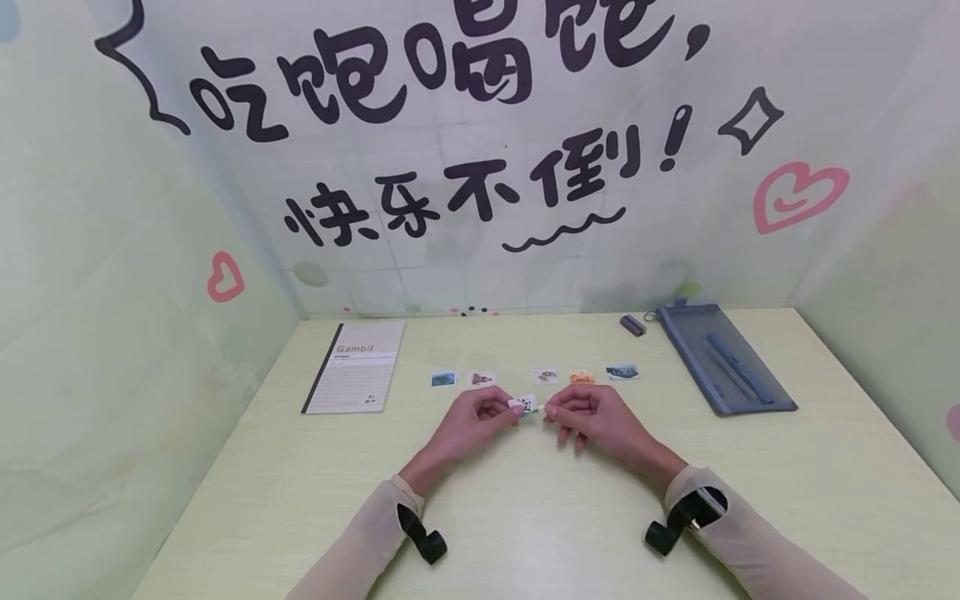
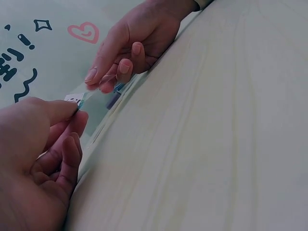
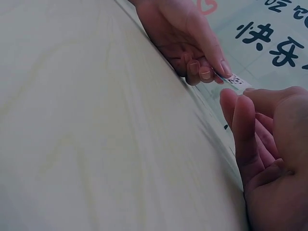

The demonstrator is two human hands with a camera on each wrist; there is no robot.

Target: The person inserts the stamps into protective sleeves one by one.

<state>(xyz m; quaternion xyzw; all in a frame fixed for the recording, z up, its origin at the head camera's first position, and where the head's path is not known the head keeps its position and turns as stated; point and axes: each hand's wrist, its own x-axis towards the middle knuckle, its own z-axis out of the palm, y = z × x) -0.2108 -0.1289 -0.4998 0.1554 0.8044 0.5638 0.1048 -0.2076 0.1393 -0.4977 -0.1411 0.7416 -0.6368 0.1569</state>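
Note:
Over the table, my left hand (image 1: 480,417) pinches a small white stamp (image 1: 522,405) with dark marks between thumb and forefinger. Its other fingers are curled in. Facing it, my right hand (image 1: 596,421) pinches thumb against forefinger at the stamp's right side. A thin see-through strip (image 2: 98,89) spans between both hands' fingertips in the left wrist view. In the right wrist view the stamp (image 3: 237,81) sticks out from the left thumb toward the right fingertips. Beyond the hands, several small picture stamps lie in a row, among them a blue-green one (image 1: 444,379) and an orange one (image 1: 582,377).
A notebook (image 1: 356,367) with a dark spine lies at the back left. At the back right are a blue mesh zip pouch (image 1: 693,342) with a pen (image 1: 738,367) inside and a small dark blue block (image 1: 632,325). A printed cloth backdrop (image 1: 450,275) borders the table.

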